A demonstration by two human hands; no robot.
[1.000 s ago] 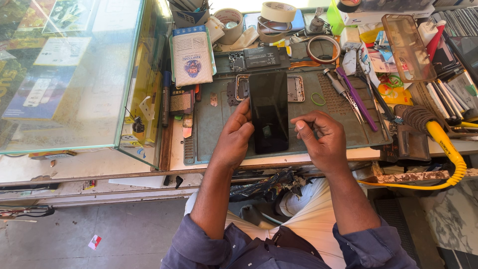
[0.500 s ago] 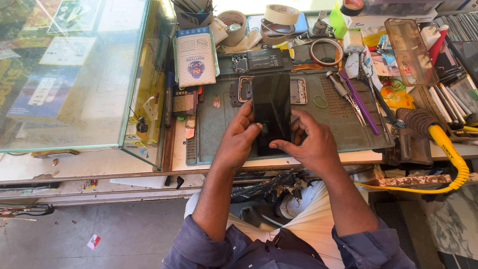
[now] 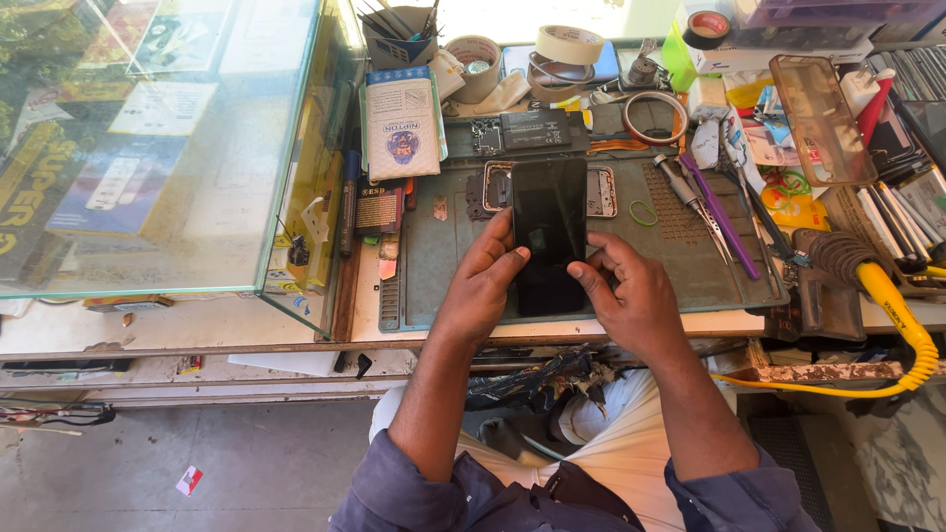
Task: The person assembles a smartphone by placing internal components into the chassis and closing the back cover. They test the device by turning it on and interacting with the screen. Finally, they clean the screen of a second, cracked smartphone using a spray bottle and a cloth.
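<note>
Little has shifted since half a second ago: the flat black glass-fronted phone [image 3: 548, 234] is kept upright between both hands over the grey-green rubber work mat [image 3: 680, 258], with the right thumb drawn a touch further onto its lower edge. The phone is gripped by its long sides, the left hand [image 3: 485, 286] closed on the left edge with fingers curled against the screen, and the right hand [image 3: 631, 296] closed on the right edge, thumb pressed to the lower front. Its dark screen is faced toward the camera (a faint reflection is seen on the glass).

Behind its top, a silver phone frame [image 3: 599, 191] is laid flat on the mat, partly hidden. Just to the right, a small green rubber band [image 3: 643, 213] is seen, and further right a purple-handled tool [image 3: 721, 209] is laid beside metal tweezers [image 3: 690, 202]. At the mat's far edge a dark rectangular battery [image 3: 535, 129] is placed. A white packet with a blue emblem [image 3: 400, 126] is propped to the left, next to the glass display case [image 3: 168, 148]. A yellow coiled cable [image 3: 902, 330] is trailed along the right edge of the bench.
</note>
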